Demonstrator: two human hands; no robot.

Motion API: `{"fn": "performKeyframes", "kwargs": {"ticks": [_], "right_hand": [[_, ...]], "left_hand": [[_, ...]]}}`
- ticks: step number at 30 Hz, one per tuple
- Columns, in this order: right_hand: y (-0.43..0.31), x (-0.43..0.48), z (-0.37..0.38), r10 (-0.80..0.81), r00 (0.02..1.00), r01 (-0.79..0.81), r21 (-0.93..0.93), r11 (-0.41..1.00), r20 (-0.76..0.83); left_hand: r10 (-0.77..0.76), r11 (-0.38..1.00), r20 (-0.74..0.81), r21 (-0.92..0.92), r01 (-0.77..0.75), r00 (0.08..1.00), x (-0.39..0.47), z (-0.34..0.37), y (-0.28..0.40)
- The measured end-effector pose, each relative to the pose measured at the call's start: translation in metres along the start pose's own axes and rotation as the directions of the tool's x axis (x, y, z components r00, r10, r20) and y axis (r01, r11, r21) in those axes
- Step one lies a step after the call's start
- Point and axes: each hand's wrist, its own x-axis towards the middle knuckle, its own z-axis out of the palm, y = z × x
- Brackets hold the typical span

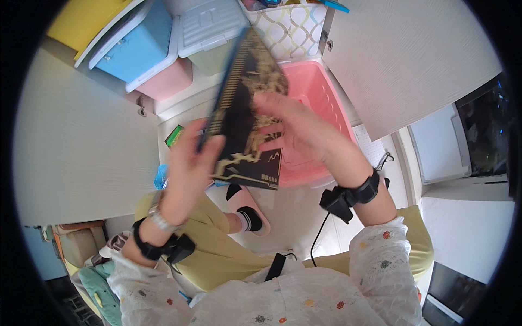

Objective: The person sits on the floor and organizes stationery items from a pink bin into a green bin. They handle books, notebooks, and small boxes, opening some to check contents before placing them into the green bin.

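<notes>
A dark flat box or book (240, 110) with gold artwork and printed writing is tilted up in front of me, blurred by motion. My left hand (187, 167) grips its left edge, thumb on the front face. The spread fingers of my right hand (301, 126) lie over the right part of the same face; whether they press on it is unclear. Behind it, on the floor, stands a pink plastic basket (326, 98), partly hidden by my right hand and the dark item.
Lidded storage bins, blue (134, 53) and pale green (212, 55), sit inside the cabinet beside a patterned fabric bin (289, 32). Open cabinet doors flank me on the left (85, 134) and right (412, 61). A green package (174, 135) and a blue package (161, 176) lie at the left.
</notes>
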Motion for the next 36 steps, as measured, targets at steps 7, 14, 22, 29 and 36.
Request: {"fn": "performKeyframes", "kwargs": {"ticks": [7,14,22,29,36], "right_hand": [[-0.009,-0.014,-0.038,-0.124,0.931,-0.012,-0.366,0.931,-0.345],[-0.01,0.006,-0.123,-0.16,0.861,-0.169,-0.569,0.805,-0.483],[0.041,0.057,-0.217,-0.392,0.823,-0.283,-0.895,0.344,-0.41],[0.105,0.042,-0.254,-0.537,0.704,-0.469,-0.872,0.14,-0.465],[0.105,0.038,-0.219,-0.571,0.643,-0.639,-0.768,-0.033,-0.511]], "left_hand": [[0.215,0.796,0.221,0.525,-0.302,0.951,-0.009,0.129,0.028],[0.392,0.786,0.181,0.444,-0.431,0.902,-0.002,0.18,0.036],[0.537,0.783,0.221,0.227,-0.579,0.814,-0.014,0.075,0.005],[-0.167,0.975,-0.001,0.149,0.165,0.986,0.012,-0.154,-0.046],[-0.385,0.896,0.187,-0.158,0.415,0.904,-0.007,-0.148,-0.177]]}}
